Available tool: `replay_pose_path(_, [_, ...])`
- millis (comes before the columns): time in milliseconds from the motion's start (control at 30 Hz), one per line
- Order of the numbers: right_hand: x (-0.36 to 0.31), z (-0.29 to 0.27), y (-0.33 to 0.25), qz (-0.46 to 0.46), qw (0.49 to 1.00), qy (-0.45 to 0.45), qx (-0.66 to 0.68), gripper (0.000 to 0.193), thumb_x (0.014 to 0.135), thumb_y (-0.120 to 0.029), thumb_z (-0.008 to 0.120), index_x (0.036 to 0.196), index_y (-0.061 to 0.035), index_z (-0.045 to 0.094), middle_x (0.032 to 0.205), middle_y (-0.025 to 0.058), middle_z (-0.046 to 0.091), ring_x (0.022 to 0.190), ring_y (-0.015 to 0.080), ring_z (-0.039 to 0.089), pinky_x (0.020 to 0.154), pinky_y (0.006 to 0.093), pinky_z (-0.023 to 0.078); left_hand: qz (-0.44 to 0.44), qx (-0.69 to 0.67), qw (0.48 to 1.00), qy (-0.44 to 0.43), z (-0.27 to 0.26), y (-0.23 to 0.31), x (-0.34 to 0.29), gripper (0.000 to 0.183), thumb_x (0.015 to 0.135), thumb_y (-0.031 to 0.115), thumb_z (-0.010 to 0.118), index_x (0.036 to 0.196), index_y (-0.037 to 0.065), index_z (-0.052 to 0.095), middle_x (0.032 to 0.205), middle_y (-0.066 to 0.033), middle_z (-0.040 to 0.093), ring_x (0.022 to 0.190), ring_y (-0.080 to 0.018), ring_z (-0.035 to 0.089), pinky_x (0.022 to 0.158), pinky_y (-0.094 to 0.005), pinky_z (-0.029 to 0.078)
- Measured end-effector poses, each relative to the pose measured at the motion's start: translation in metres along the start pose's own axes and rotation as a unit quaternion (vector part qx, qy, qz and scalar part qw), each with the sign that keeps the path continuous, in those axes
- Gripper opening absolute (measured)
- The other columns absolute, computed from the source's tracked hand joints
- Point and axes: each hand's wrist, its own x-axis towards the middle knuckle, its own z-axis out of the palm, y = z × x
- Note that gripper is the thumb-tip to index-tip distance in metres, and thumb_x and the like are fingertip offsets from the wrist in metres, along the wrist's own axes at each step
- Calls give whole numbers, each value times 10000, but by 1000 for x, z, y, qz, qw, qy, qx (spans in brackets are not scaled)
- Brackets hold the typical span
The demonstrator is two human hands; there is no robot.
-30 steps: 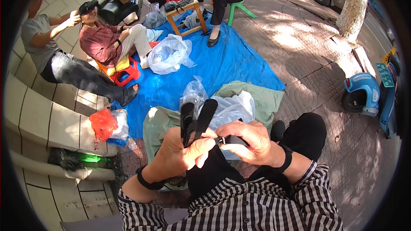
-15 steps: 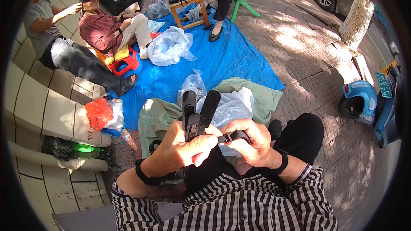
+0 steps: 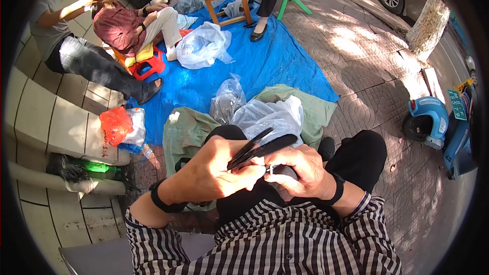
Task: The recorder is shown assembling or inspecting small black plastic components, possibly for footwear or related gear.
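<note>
Over my lap, my left hand (image 3: 216,168) is closed on a black strap (image 3: 272,146), its flat lengths sticking out past the fingers to the upper right. Close beside it, my right hand (image 3: 303,170) pinches a dark rounded piece (image 3: 285,171) of what looks like the same strap. A small pale metal-like bit, perhaps a buckle, shows between the two hands. Fingers hide how the parts join. Beyond my hands lie a white see-through plastic bag (image 3: 272,117) and a smaller clear bag with dark contents (image 3: 227,103), on green sacking (image 3: 186,132).
A blue tarp (image 3: 275,66) covers the pavement ahead, bearing another plastic bag (image 3: 204,46) and a wooden stool (image 3: 224,2). Several people sit or stand around it. At left, a red bag (image 3: 118,127) lies near a stone ledge (image 3: 56,122); at right stands a blue scooter (image 3: 458,140).
The strap's loose lengths have swung from upright to slanting right. My left hand has turned over so its back shows more; both hands keep their hold.
</note>
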Motion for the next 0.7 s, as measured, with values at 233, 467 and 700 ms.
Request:
replay_pose_path(233, [-1, -2, -2, 2, 1000, 0, -13, 276, 752, -68, 715, 971, 6, 563, 784, 112, 653, 605, 202, 652, 486, 272, 484, -126, -98, 986, -52, -8, 15, 7, 208, 884, 177, 555, 746, 22, 567, 551, -11, 525, 502, -69, 505, 449, -227, 373])
replay_pose_path(467, [-8, 1, -9, 54, 998, 16, -1, 273, 766, -59, 701, 977, 32, 554, 798, 112, 658, 595, 182, 645, 504, 262, 481, -118, -178, 977, -3, 7, -6, -9, 80, 849, 77, 575, 864, 0, 559, 617, -43, 550, 487, -109, 538, 439, -239, 416])
replay_pose_path(700, [-14, 4, -12, 61, 998, 27, 10, 279, 756, -76, 711, 961, 35, 559, 821, 122, 658, 605, 179, 641, 511, 253, 480, -119, -153, 981, -7, 12, -8, -15, 81, 837, 59, 593, 886, 0, 566, 630, -23, 560, 508, -94, 537, 453, -234, 415])
